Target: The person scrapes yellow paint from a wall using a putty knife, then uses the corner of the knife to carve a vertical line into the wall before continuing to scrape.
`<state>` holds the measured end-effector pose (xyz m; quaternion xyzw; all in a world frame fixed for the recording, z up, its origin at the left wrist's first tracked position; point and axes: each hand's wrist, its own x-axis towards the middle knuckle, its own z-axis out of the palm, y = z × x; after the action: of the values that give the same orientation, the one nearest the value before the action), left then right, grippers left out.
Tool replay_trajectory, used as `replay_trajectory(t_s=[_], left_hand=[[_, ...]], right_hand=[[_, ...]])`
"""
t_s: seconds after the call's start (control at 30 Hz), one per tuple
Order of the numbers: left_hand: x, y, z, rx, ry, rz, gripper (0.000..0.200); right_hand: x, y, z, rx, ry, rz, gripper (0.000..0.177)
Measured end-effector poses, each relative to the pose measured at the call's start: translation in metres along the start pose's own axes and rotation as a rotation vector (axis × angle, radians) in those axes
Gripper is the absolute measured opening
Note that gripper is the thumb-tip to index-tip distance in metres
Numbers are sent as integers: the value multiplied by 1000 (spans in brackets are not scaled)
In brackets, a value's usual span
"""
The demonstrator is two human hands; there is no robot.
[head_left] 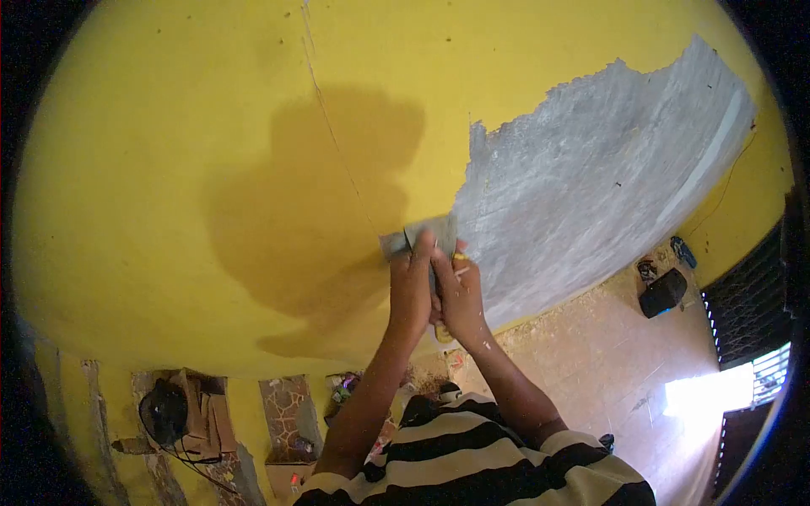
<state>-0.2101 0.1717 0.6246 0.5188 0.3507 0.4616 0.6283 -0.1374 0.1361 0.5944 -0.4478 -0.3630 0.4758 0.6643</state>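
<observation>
Both hands are closed together on a scraper [437,226] with a wide, flat metal blade. Its blade lies against the yellow wall [211,110], at the left edge of a large grey bare patch [591,160]. My left hand [410,291] grips from the left, a finger or thumb reaching up onto the blade. Around the handle, my right hand [460,295] is wrapped; a bit of yellow handle shows below it. Pale flecks cling to the right hand and wrist. The hands hide most of the handle.
A thin crack [333,143] runs down the wall above the blade. Below right, a black box-like object [663,293] stands on the tiled floor [591,363] near the wall. At lower left are a cardboard box [218,422] and a dark object with a cable [163,411].
</observation>
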Motion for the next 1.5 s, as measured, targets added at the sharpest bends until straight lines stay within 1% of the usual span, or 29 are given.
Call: replay_trajectory(t_s=[0.07, 0.13, 0.23, 0.3, 0.43, 0.53, 0.6, 0.63, 0.7, 0.73, 0.8, 0.83, 0.9, 0.93, 1.0, 1.03, 1.17, 1.2, 1.23, 1.3, 1.37, 1.43, 1.47, 1.5], left_hand=[[7, 12, 4, -86, -64, 82, 45], [7, 14, 5, -87, -47, 84, 46], [0, -8, -4, -8, -69, 49, 47], [-6, -13, -6, 144, -14, 16, 48], [-4, -5, -10, 217, -29, -26, 48], [-2, -4, -10, 229, -68, 34, 49], [-9, 3, -9, 202, -124, -89, 52], [-12, -3, -9, 205, -129, -85, 52], [-16, -14, -10, 207, -76, -10, 55], [-10, -17, -9, 208, -79, -4, 55], [-5, -14, -7, 173, -56, 79, 50], [-6, -11, -5, 171, -49, 78, 50], [-11, -6, -4, 174, -56, 44, 49], [-13, -10, -5, 174, -52, 42, 49], [-14, -26, -9, 161, -20, 15, 50], [-12, -35, -12, 214, -25, 131, 50], [-9, -14, -7, 197, -35, 114, 50], [-10, -10, -7, 183, -37, 69, 50], [-10, -7, -6, 168, -39, 24, 50], [-7, -15, -9, 139, -47, 38, 49], [-9, -20, -7, 103, -58, 53, 47], [-12, -21, -6, 220, -51, 120, 44], [-9, -17, -3, 223, -67, 121, 44], [-7, -12, 1, 159, -27, 132, 43]], right_hand=[[3, -26, 11, 59, 26, -78, 19], [4, -24, 10, 49, -7, -97, 18], [-7, -4, 4, 23, 9, -77, 19], [-15, 3, 2, 177, 23, 110, 27], [-13, -10, 3, 223, 9, 168, 22], [-11, -10, 2, 246, -39, 129, 22], [-9, -4, 3, 141, -7, 27, 22], [-10, -2, 2, 144, -5, 21, 22], [-10, 4, 1, 90, 33, 54, 23], [-5, 4, 1, 90, 32, 48, 23], [-1, 10, 3, -21, 71, -74, 24], [0, 9, 3, -23, 65, -69, 24], [-3, 8, 6, 65, 58, -105, 24], [-7, 10, 5, 65, 55, -102, 24], [-13, 12, 1, 11, 62, 2, 24], [-13, 13, 1, 11, 61, -5, 24], [-10, 4, -1, 42, 20, 15, 26], [-9, 0, -1, 45, 5, 31, 27], [-7, -1, 2, 46, 3, 20, 27], [-6, 3, 8, -53, 89, -153, 26], [-11, 12, 1, -42, 78, -128, 27], [-9, 13, 0, -22, 72, -106, 28], [-6, -1, 4, -28, 74, -118, 28], [-7, -7, 5, -27, 93, -124, 29]])
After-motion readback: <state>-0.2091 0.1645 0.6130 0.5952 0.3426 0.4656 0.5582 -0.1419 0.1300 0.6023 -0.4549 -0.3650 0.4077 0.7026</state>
